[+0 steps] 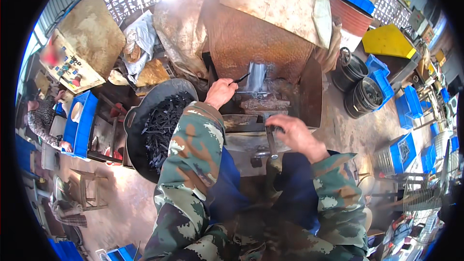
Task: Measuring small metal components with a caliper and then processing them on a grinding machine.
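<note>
Messy workshop, rusty machine point(261, 43) in middle. Left hand point(220, 92) pinches thin dark strip point(241, 78), fingers shut on it; strip points up-right toward shiny slot point(257, 78), just beside. Right hand point(295, 133) grips metal lever point(271, 141), fingers closed. Black pan point(140, 116) of strips sits left.

My sleeves point(193, 154) show green-brown camouflage over blue trousers point(227, 188). The strip point(240, 78) at my left fingertips point(231, 83) is black, like the pieces in the dark pan point(140, 111) left of them. Beyond my fingers, the machine point(256, 43) is rust-brown.
</note>
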Available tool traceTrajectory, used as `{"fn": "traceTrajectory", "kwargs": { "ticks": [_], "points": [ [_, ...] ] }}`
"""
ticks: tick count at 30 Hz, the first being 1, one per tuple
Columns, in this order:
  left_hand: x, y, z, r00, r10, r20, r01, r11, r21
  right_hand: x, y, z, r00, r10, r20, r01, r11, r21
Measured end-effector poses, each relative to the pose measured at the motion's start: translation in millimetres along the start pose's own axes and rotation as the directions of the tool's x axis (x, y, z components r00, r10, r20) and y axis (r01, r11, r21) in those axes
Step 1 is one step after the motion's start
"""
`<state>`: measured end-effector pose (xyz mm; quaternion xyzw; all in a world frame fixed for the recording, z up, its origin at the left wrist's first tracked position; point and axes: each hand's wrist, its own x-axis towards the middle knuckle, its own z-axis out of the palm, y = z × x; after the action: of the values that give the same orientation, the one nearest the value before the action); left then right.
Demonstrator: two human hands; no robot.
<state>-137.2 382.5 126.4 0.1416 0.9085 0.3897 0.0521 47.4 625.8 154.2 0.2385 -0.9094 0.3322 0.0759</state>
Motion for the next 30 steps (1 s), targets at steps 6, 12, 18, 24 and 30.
{"fn": "traceTrajectory", "kwargs": {
  "ticks": [6, 12, 18, 24, 30],
  "points": [
    [10.5, -26.4, 10.2, 0.983, -0.166, 0.074, 0.170, 0.984, -0.051, -11.5, -21.1, 8.9, 0.983, 0.050, 0.176, -0.037, 0.997, -0.072],
    [18.7, -36.2, 25.5, 0.985, -0.124, -0.123, 0.112, 0.989, -0.100, -8.1, -16.0, 7.3, 0.982, 0.057, 0.182, -0.048, 0.997, -0.054],
    [15.5, 0.6, 11.1, 0.948, -0.181, -0.262, 0.091, 0.943, -0.320, 22.4, -10.4, 3.2, 0.970, 0.055, -0.236, -0.015, 0.985, 0.169],
    [22.5, 5.4, 12.0, 0.920, -0.150, -0.362, -0.042, 0.881, -0.470, 79.7, -14.0, -3.7, 0.818, 0.527, -0.232, -0.364, 0.785, 0.502],
    [20.9, 11.3, 10.8, 0.898, -0.143, -0.416, -0.106, 0.847, -0.521, 141.6, 23.5, -10.7, 0.770, 0.537, -0.344, -0.311, 0.787, 0.533]
  ]
}}
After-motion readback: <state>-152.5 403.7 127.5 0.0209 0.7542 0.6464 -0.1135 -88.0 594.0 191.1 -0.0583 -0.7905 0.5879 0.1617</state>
